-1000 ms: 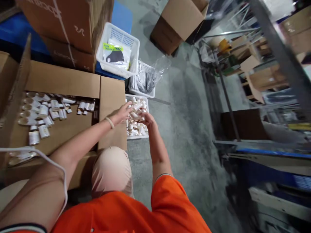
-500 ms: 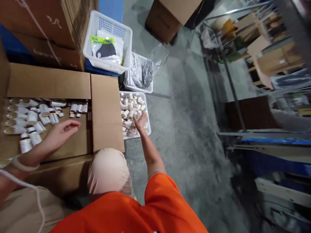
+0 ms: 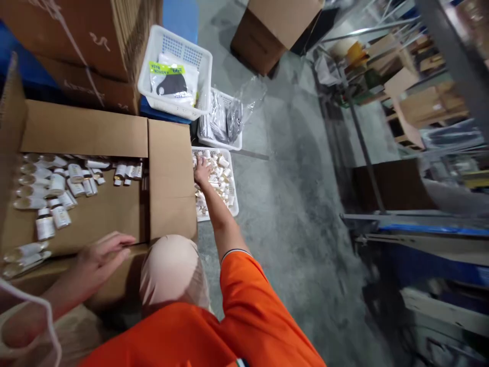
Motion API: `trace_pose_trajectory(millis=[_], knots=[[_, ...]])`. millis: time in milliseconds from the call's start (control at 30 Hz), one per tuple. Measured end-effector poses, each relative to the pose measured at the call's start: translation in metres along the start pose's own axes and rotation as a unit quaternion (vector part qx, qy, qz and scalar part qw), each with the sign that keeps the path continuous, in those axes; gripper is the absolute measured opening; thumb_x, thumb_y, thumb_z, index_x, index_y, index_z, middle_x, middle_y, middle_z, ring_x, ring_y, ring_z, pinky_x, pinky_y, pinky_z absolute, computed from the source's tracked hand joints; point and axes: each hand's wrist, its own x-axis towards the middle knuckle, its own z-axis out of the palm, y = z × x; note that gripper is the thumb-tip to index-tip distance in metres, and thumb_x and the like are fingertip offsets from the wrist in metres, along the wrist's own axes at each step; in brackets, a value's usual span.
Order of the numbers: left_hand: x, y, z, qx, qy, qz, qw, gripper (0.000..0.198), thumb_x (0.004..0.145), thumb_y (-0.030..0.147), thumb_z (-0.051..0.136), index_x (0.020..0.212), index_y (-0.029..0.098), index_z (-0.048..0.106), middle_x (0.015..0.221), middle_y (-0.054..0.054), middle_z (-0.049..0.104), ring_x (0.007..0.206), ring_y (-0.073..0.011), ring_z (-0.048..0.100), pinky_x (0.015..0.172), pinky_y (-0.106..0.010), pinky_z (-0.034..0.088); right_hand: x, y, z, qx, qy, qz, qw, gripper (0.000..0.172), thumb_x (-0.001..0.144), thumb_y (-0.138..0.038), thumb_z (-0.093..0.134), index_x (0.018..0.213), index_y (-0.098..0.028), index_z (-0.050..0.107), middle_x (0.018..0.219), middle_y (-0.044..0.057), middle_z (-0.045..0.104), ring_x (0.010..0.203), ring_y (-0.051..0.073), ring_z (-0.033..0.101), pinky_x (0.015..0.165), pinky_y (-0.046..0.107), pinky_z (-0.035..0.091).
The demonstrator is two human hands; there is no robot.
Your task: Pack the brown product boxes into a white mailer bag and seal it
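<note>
Right hand [image 3: 202,171] curled onto bottles [image 3: 216,176] in the basket [image 3: 234,196] beside the carton [image 3: 86,211], any pinch unclear; left hand [image 3: 101,260] spread on the carton's near flap [image 3: 61,272]; flaps [image 3: 170,178] folded outward, keeping the interior open.

The concrete floor [image 3: 282,239] seems to hold white plastic baskets [image 3: 234,201].

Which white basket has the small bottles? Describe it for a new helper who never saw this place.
Find the open cardboard carton at left. Directly right of it sits a white plastic basket. Unlike the white basket and the other one behind it, which hold bagged packets, this one holds small white bottles, and the right hand reaches in.
</note>
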Motion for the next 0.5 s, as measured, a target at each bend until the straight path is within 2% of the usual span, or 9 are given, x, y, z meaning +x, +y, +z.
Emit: trace_pose_trajectory(millis=[100, 133, 200, 267, 333, 367, 400, 433, 500], knots=[[-0.006, -0.015, 0.008, 0.024, -0.008, 0.063, 0.998, 0.045, 0.106, 0.062, 0.060, 0.110, 0.024, 0.084, 0.107, -0.007, 0.087, 0.096, -0.0242, 0.084, 0.095, -0.029, 0.067, -0.007, 0.004, -0.001, 0.014, -0.011, 0.009, 1.000, 0.065, 0.108, -0.025, 0.063, 0.172, -0.011, 0.057, 0.187, 0.025, 0.033, 0.174, 0.041, 0.026, 0.139, 0.065, 0.020], [-0.005, -0.019, 0.009, 0.031, 0.004, 0.070, 0.997, 0.043, 0.107, 0.059, 0.059, 0.110, 0.024, 0.084, 0.107, -0.007, 0.087, 0.096, -0.0243, 0.084, 0.094, -0.029, 0.067, -0.011, 0.008, -0.004, 0.021, 0.005, 0.017, 1.000, 0.066, 0.107, -0.026, 0.066, 0.170, -0.011, 0.058, 0.186, 0.026, 0.035, 0.173, 0.042, 0.028, 0.139, 0.065, 0.023], [0.000, -0.027, 0.010, 0.039, 0.022, 0.080, 0.996, 0.040, 0.108, 0.054, 0.057, 0.112, 0.025, 0.084, 0.107, -0.008, 0.086, 0.097, -0.0246, 0.084, 0.093, -0.029, 0.067, -0.024, 0.014, -0.017, 0.053, 0.077, 0.023, 0.995, 0.068, 0.102, -0.029, 0.072, 0.167, -0.013, 0.059, 0.181, 0.027, 0.041, 0.169, 0.044, 0.035, 0.136, 0.067, 0.033], [0.010, -0.034, 0.011, 0.041, 0.004, 0.087, 0.995, 0.037, 0.109, 0.048, 0.055, 0.114, 0.025, 0.084, 0.108, -0.008, 0.086, 0.100, -0.0249, 0.084, 0.095, -0.030, 0.066, -0.051, 0.014, -0.029, 0.110, 0.167, -0.044, 0.979, 0.063, 0.099, -0.030, 0.072, 0.160, -0.014, 0.063, 0.172, 0.026, 0.051, 0.163, 0.044, 0.042, 0.133, 0.068, 0.041], [0.023, -0.045, 0.014, 0.048, -0.032, 0.080, 0.995, 0.035, 0.108, 0.041, 0.054, 0.116, 0.024, 0.084, 0.111, -0.009, 0.085, 0.105, -0.0253, 0.083, 0.098, -0.031, 0.064, -0.098, 0.007, -0.032, 0.166, 0.219, -0.183, 0.944, 0.046, 0.104, -0.029, 0.061, 0.149, -0.020, 0.069, 0.156, 0.021, 0.062, 0.152, 0.038, 0.054, 0.131, 0.065, 0.046], [0.030, -0.052, 0.017, 0.054, -0.045, 0.069, 0.995, 0.034, 0.107, 0.037, 0.054, 0.116, 0.023, 0.084, 0.112, -0.010, 0.084, 0.106, -0.0256, 0.082, 0.099, -0.032, 0.063, -0.129, 0.003, -0.030, 0.182, 0.208, -0.265, 0.924, 0.039, 0.107, -0.029, 0.058, 0.143, -0.024, 0.072, 0.148, 0.018, 0.066, 0.146, 0.036, 0.059, 0.128, 0.062, 0.049], [0.036, -0.060, 0.020, 0.063, -0.048, 0.049, 0.996, 0.034, 0.105, 0.033, 0.054, 0.117, 0.022, 0.083, 0.111, -0.010, 0.084, 0.106, -0.0259, 0.080, 0.100, -0.034, 0.062, -0.163, -0.001, -0.026, 0.185, 0.157, -0.353, 0.904, 0.033, 0.107, -0.031, 0.060, 0.137, -0.027, 0.074, 0.141, 0.016, 0.068, 0.141, 0.034, 0.063, 0.124, 0.057, 0.053], [0.041, -0.068, 0.023, 0.074, -0.056, 0.024, 0.995, 0.033, 0.101, 0.028, 0.056, 0.119, 0.021, 0.083, 0.109, -0.010, 0.083, 0.105, -0.0262, 0.079, 0.101, -0.035, 0.061, -0.196, -0.003, -0.021, 0.176, 0.070, -0.436, 0.880, 0.029, 0.106, -0.033, 0.064, 0.132, -0.029, 0.075, 0.137, 0.014, 0.070, 0.137, 0.033, 0.066, 0.120, 0.053, 0.057], [0.044, -0.082, 0.031, 0.098, -0.073, -0.039, 0.992, 0.034, 0.094, 0.023, 0.060, 0.118, 0.019, 0.082, 0.101, -0.008, 0.080, 0.099, -0.0258, 0.075, 0.100, -0.036, 0.059, -0.252, -0.004, -0.016, 0.128, -0.125, -0.534, 0.826, 0.021, 0.101, -0.038, 0.072, 0.120, -0.032, 0.077, 0.130, 0.011, 0.074, 0.133, 0.034, 0.069, 0.113, 0.051, 0.060]])
